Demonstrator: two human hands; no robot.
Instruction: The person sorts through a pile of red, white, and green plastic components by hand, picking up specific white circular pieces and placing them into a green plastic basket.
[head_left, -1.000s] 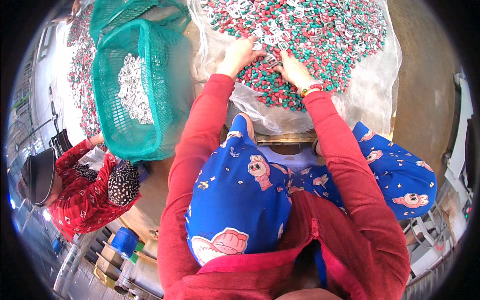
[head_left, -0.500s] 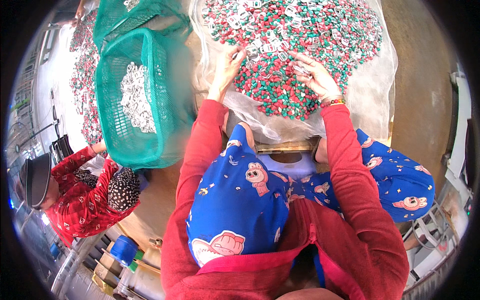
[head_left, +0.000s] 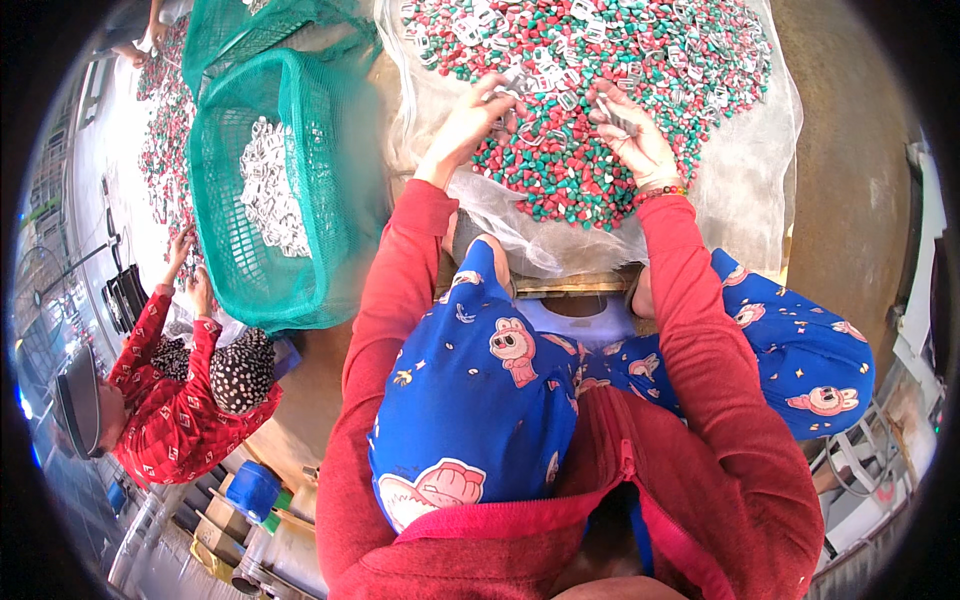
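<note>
A heap of small red, green and white pebble-like pieces (head_left: pixel 560 190) lies on a sheer white mesh cloth (head_left: pixel 745 200), with silver metal buckles (head_left: pixel 467 30) scattered through it. My left hand (head_left: pixel 470 125) reaches over the heap's left side, fingers bent and closed at a silver buckle (head_left: pixel 514 80). Across from it, my right hand (head_left: pixel 637 140) is curled palm up around several silver buckles (head_left: pixel 618 122), its fingertips at the heap. Left of my arms, a green basket (head_left: pixel 225 240) draped in green netting contains a pile of similar buckles (head_left: pixel 270 190).
At left, a co-worker in a red patterned top (head_left: pixel 165 430) has both hands at another heap of coloured pieces (head_left: pixel 165 150). More hands (head_left: pixel 140 50) show at the far left. A blue container (head_left: pixel 253 490) stands behind. A light purple stool (head_left: pixel 580 322) is between my legs.
My left hand has moved forward and right to the buckles in the heap. My right hand has shifted slightly with its buckles. The co-worker's hands have reached forward to the other heap.
</note>
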